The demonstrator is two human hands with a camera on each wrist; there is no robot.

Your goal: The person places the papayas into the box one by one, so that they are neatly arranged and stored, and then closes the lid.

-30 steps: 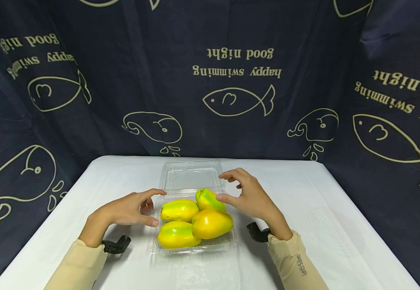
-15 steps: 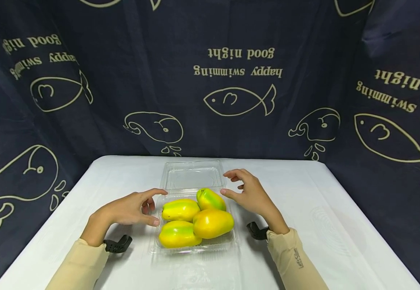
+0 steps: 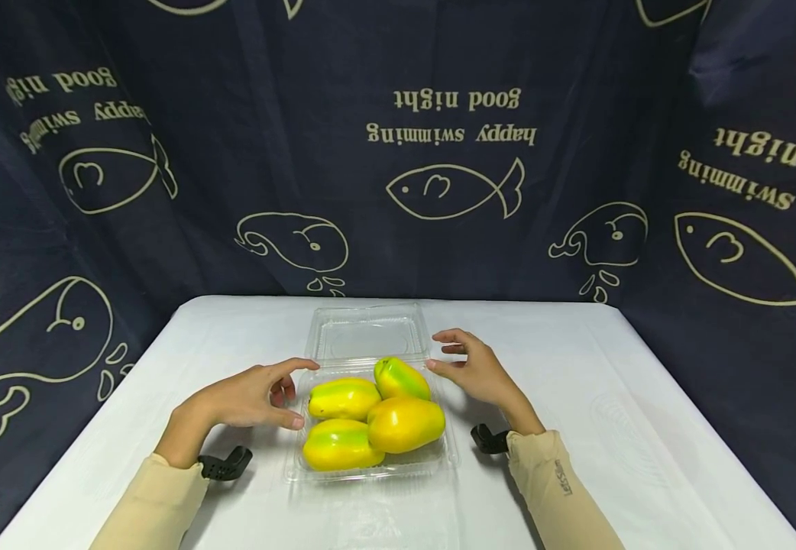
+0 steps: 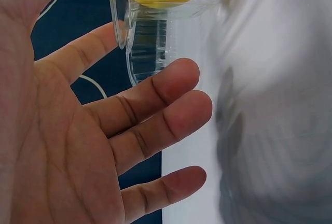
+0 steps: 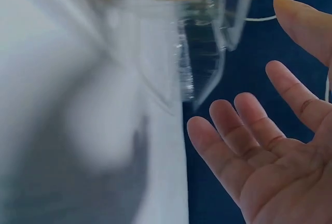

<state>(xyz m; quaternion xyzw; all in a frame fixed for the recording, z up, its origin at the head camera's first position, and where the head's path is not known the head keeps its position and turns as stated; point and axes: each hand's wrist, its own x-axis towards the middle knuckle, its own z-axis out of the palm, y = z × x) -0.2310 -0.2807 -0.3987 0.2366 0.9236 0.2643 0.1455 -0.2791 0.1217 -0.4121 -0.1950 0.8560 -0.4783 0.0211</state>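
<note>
A clear plastic clamshell box (image 3: 405,464) lies with its lid (image 3: 370,336) folded back on the table. Several yellow-green fruits, like mangoes or papayas, fill its base, among them an orange-yellow one (image 3: 406,425) resting on top at the right and a greener one (image 3: 401,380) at the back. My left hand (image 3: 243,397) is at the box's left side, thumb and index finger spread; in the left wrist view the index fingertip (image 4: 118,33) meets the rim. Beyond the box's right side, my right hand (image 3: 477,374) hovers with loosely bent fingers, holding nothing.
A white cloth covers the table (image 3: 577,428). Dark blue curtains (image 3: 453,252) with fish and whale drawings hang behind it and along both sides. A black band with a camera (image 3: 226,464) sits on the left wrist, and another (image 3: 489,440) on the right.
My right hand has drawn away to the right, from over the back fruit to outside the box. My left hand stays at the left rim. Fruits and box keep their places.
</note>
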